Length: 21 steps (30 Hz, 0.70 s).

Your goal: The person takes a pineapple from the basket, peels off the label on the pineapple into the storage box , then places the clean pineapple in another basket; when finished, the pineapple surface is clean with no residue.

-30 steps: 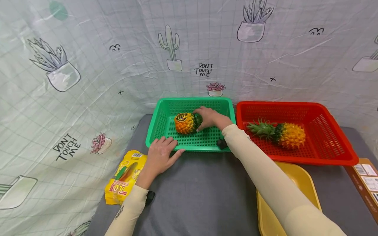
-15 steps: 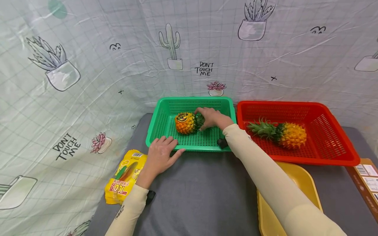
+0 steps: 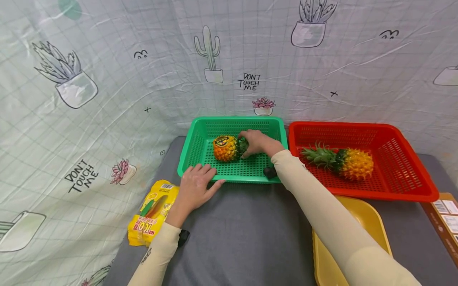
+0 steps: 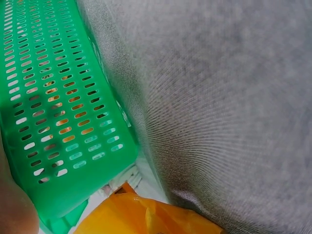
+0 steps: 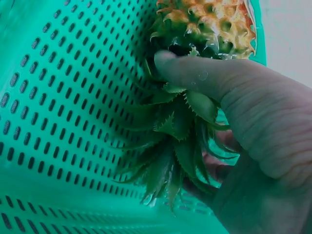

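In the head view, a pineapple [image 3: 225,148] with a dark round label lies inside the green basket [image 3: 229,178]. My right hand [image 3: 258,142] grips it by its leafy crown; in the right wrist view the thumb lies across the base of the leaves [image 5: 180,117] and fingers curl beneath. My left hand [image 3: 196,187] rests on the basket's near left rim, fingers laid over the edge and thumb stretched out to the right. The left wrist view catches the basket's slotted outer wall [image 4: 63,107] with a bit of that hand at the left edge.
A red basket [image 3: 397,194] at the right holds a second pineapple [image 3: 356,164]. In front of it a yellow tray [image 3: 381,226] lies partly under my right forearm. A yellow snack bag [image 3: 150,214] sits by my left wrist. A cardboard box [image 3: 443,226] stands far right.
The whole head view has shifted slightly. Both hands keep their places on the crown and the rim, and the pineapple stays in the green basket.
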Each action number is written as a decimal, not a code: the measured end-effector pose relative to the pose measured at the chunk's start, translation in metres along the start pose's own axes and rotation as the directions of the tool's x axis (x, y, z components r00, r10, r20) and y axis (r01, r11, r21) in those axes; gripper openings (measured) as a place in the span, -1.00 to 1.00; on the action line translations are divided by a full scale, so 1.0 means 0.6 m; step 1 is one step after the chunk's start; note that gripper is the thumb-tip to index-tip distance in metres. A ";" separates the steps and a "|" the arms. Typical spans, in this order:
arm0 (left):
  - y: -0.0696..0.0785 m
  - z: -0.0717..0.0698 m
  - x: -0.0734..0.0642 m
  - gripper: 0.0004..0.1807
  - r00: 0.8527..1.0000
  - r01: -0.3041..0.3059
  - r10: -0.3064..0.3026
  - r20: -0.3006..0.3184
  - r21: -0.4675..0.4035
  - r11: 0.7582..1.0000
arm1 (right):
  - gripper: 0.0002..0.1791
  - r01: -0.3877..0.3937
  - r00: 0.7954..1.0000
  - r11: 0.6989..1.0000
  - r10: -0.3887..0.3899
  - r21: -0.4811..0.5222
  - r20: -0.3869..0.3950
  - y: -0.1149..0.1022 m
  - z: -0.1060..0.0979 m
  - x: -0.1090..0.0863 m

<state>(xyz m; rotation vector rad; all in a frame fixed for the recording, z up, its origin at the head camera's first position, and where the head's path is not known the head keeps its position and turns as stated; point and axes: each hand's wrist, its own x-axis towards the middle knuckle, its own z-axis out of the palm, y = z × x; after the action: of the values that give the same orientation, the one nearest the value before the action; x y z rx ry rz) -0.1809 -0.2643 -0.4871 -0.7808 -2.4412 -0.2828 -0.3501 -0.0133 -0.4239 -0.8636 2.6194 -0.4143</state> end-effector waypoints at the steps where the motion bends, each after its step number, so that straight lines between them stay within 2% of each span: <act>1: 0.000 0.001 0.000 -0.57 1.000 0.001 -0.001 -0.001 -0.001 1.000 | -0.10 0.003 1.000 1.000 -0.003 0.000 0.000 0.000 0.000 0.000; 7: 0.000 0.004 0.000 -0.61 1.000 -0.002 0.002 -0.014 0.000 1.000 | -0.13 0.031 0.999 1.000 -0.031 0.002 -0.009 0.003 0.003 0.005; 14: 0.001 0.004 0.002 -0.61 1.000 -0.005 0.005 -0.026 0.002 1.000 | -0.11 0.019 1.000 1.000 -0.019 0.006 -0.016 0.002 0.006 0.007; 21: 0.001 0.004 0.002 -0.49 1.000 0.005 -0.005 -0.015 0.015 1.000 | -0.06 0.018 0.999 0.999 -0.017 0.032 -0.032 -0.004 0.005 0.004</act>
<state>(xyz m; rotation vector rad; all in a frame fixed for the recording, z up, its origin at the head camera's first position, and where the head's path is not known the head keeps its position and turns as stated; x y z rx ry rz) -0.1824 -0.2625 -0.4882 -0.7639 -2.4290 -0.2709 -0.3493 -0.0172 -0.4260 -0.8773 2.6277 -0.4779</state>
